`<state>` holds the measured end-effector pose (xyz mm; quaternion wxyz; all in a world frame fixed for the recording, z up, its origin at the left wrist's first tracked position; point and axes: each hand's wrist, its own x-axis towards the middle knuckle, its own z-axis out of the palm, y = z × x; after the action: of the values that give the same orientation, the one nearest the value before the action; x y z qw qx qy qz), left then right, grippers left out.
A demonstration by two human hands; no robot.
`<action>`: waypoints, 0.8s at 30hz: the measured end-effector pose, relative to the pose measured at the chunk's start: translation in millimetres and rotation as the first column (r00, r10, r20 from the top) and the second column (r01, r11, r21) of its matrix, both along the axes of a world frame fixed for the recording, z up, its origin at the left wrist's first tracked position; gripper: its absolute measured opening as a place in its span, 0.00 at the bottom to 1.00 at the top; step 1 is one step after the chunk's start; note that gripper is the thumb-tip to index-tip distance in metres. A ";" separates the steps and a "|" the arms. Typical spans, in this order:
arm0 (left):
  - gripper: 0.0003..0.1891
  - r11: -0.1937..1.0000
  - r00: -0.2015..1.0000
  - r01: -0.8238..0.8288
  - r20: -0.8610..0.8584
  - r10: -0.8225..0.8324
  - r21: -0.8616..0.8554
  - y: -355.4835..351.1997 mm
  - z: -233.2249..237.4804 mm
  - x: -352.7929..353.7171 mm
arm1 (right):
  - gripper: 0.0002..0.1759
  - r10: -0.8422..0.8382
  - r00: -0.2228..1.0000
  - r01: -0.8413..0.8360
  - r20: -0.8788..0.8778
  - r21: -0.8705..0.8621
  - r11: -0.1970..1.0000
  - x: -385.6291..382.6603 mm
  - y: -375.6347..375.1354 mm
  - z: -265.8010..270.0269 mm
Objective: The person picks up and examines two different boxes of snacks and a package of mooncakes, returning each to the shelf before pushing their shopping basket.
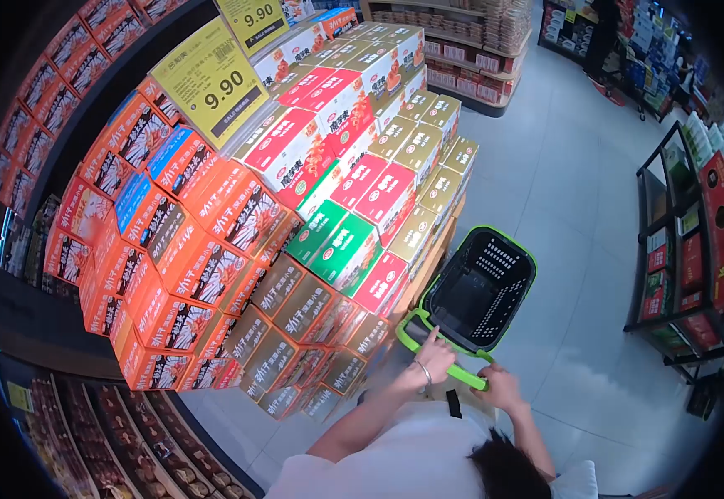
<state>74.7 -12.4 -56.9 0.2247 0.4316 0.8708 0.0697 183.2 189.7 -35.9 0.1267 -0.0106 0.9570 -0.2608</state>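
Note:
A black basket [480,287] with a bright green rim and green handle [466,376] stands in front of the body, its visible inside holding nothing. My right hand [501,387] is wrapped round the right end of the green handle. At the handle's left part is my left hand [435,359], a bracelet on its wrist, one finger stretched forward over the near edge of the basket; whether it grips the handle is hard to make out. Left of the basket rise stacked green boxes [334,244], red boxes [376,193] and gold boxes [418,148].
Orange boxes [204,266] are piled at the left under a yellow price sign [210,81]. A black shelf rack [678,249] stands at the right on the tiled floor [545,208]. Shelves [474,54] are at the top, and someone's dark-clothed legs [601,41] show at the upper right.

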 end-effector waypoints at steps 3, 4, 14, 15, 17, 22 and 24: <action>0.17 0.999 1.000 0.024 -0.020 -0.024 0.039 -21.9 -22.0 32.3 | 0.21 0.048 0.924 -0.053 0.379 0.002 0.999 25.6 -15.7 -29.2; 0.17 0.999 0.999 0.028 -0.029 -0.027 0.044 -28.6 -19.0 34.5 | 0.23 0.057 0.857 -0.038 0.513 -0.048 0.998 35.1 -22.2 -34.8; 0.15 0.976 0.969 0.019 0.244 0.035 -0.216 -57.2 -37.4 38.2 | 0.22 -0.013 0.925 -0.029 0.379 0.106 0.994 66.6 -54.0 -64.5; 0.15 0.975 0.970 0.043 0.243 0.012 -0.219 -56.4 -39.9 39.3 | 0.22 -0.035 0.925 -0.005 0.379 0.103 0.995 65.9 -53.0 -65.2; 0.17 0.986 0.969 0.006 0.246 0.036 -0.169 -54.1 -46.0 38.6 | 0.23 -0.023 0.898 -0.026 0.439 0.106 0.994 62.9 -46.6 -67.8; 0.18 0.969 0.955 0.122 0.291 -0.057 -0.213 -22.3 -67.6 31.3 | 0.23 0.008 0.829 -0.039 0.560 0.043 0.998 57.1 -12.0 -97.5; 0.18 0.955 0.937 0.151 0.345 -0.057 -0.255 -3.6 -75.4 24.9 | 0.23 0.009 0.806 -0.030 0.592 0.025 0.999 54.5 6.9 -105.4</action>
<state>99.6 -16.0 -132.3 0.4305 0.4237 0.7970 0.0071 237.6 196.6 -141.2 0.4212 0.0633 0.8740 -0.2339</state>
